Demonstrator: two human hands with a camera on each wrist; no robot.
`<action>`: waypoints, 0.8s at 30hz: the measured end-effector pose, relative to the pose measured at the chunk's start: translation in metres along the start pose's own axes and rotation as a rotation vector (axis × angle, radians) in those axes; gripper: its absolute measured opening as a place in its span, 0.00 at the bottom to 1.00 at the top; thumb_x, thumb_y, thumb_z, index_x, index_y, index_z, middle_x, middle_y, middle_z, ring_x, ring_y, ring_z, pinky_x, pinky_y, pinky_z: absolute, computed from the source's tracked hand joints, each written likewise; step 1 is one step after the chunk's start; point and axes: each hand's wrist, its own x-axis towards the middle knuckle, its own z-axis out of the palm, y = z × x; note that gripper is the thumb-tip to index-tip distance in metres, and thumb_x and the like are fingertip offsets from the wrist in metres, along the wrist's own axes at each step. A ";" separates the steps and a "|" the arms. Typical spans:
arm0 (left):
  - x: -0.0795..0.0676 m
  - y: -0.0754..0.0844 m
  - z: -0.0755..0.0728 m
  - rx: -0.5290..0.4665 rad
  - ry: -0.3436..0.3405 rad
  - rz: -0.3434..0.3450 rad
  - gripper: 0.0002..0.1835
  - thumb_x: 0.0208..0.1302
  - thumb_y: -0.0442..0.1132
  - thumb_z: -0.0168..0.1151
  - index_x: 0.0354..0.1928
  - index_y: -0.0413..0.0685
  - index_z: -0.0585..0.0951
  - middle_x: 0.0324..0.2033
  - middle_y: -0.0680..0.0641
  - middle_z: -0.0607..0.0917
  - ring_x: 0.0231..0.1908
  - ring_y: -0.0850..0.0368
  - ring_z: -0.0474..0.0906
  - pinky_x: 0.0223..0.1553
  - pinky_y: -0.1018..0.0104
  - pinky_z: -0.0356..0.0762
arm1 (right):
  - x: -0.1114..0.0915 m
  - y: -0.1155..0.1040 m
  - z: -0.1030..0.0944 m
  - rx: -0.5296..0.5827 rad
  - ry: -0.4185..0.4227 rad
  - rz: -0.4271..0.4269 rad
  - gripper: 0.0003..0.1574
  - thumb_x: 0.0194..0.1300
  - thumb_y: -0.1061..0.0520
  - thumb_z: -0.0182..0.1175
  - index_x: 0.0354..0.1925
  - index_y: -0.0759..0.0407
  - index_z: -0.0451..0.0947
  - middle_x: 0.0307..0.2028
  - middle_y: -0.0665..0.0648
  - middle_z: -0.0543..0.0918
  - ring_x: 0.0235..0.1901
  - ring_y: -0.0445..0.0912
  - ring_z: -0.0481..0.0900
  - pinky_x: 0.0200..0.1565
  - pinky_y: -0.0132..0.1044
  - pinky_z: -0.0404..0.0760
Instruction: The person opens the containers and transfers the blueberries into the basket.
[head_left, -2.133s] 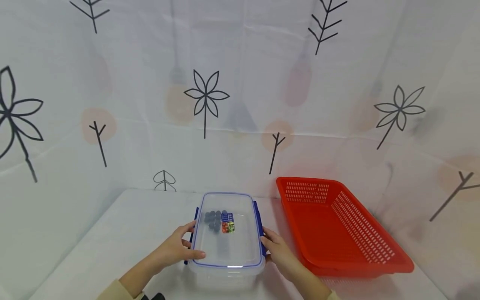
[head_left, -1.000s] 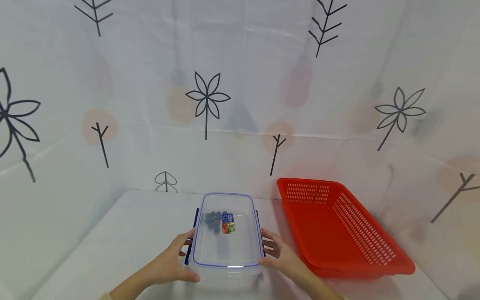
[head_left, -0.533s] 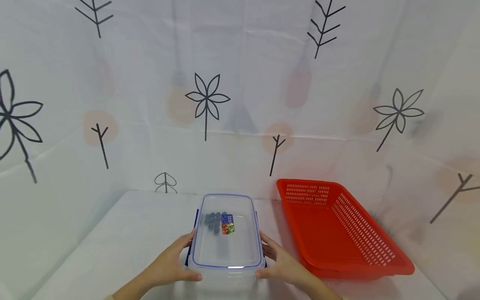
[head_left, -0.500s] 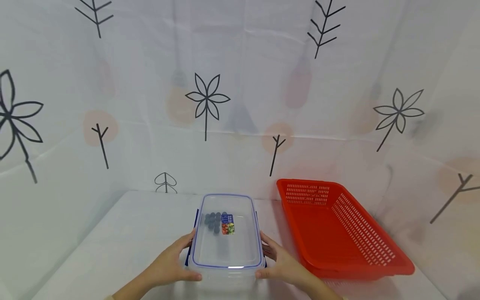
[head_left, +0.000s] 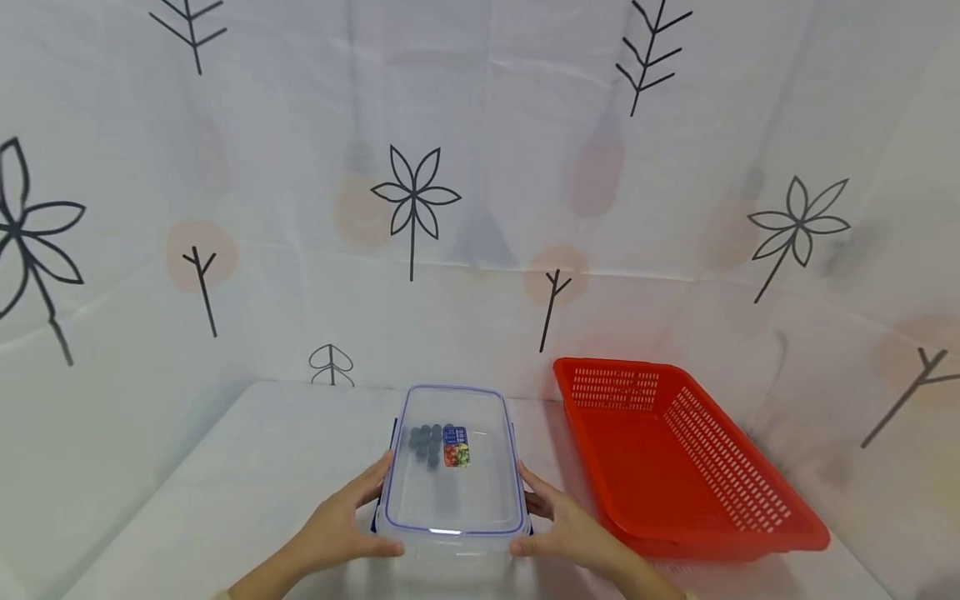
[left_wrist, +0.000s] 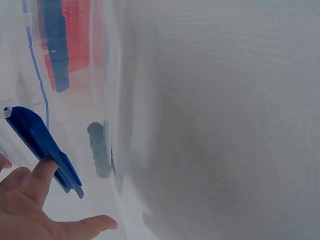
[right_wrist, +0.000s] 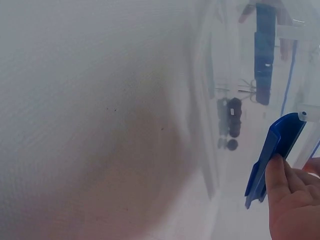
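A clear plastic food container (head_left: pixel 457 546) stands on the white table, covered by its clear lid (head_left: pixel 483 492) with a blue seal line. My left hand (head_left: pixel 337 521) holds the lid's left side, and my right hand (head_left: pixel 562 525) holds its right side. Both thumbs lie near the front corners. In the left wrist view a blue latch (left_wrist: pixel 42 142) is flipped outward, with a finger against it. The right wrist view has the opposite latch (right_wrist: pixel 275 145) swung out too, touched by fingers. Through the lid shows a cluster of dark round pieces (head_left: pixel 426 442).
A red plastic basket (head_left: pixel 615 508) with perforated sides stands close by on the right. A printed white cloth (head_left: pixel 480 317) hangs behind the table (head_left: pixel 247 467).
Both hands shifted from the latches to the lid's sides, thumbs moving to the front corners. The latches swung outward. Over the last half second the lid's far edge rose slightly and its glare shifted left.
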 end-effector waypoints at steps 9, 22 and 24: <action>0.003 0.005 0.001 -0.024 -0.029 -0.057 0.61 0.39 0.57 0.75 0.73 0.61 0.48 0.69 0.41 0.53 0.58 0.38 0.67 0.52 0.34 0.62 | 0.000 -0.008 -0.001 0.018 0.057 0.059 0.65 0.51 0.47 0.70 0.73 0.48 0.38 0.68 0.68 0.54 0.56 0.62 0.70 0.49 0.53 0.74; 0.007 0.014 -0.012 -0.084 -0.052 0.000 0.59 0.41 0.49 0.76 0.73 0.57 0.49 0.69 0.36 0.52 0.56 0.34 0.68 0.51 0.34 0.62 | 0.001 -0.017 0.000 -0.036 0.097 0.039 0.64 0.49 0.45 0.70 0.73 0.51 0.42 0.67 0.67 0.56 0.57 0.66 0.67 0.48 0.55 0.74; 0.007 0.014 -0.014 -0.063 -0.047 0.000 0.59 0.40 0.50 0.77 0.73 0.58 0.49 0.68 0.37 0.54 0.57 0.35 0.67 0.52 0.32 0.60 | 0.002 -0.019 -0.001 -0.074 0.103 0.018 0.64 0.48 0.45 0.70 0.73 0.53 0.43 0.68 0.65 0.54 0.58 0.66 0.65 0.50 0.57 0.71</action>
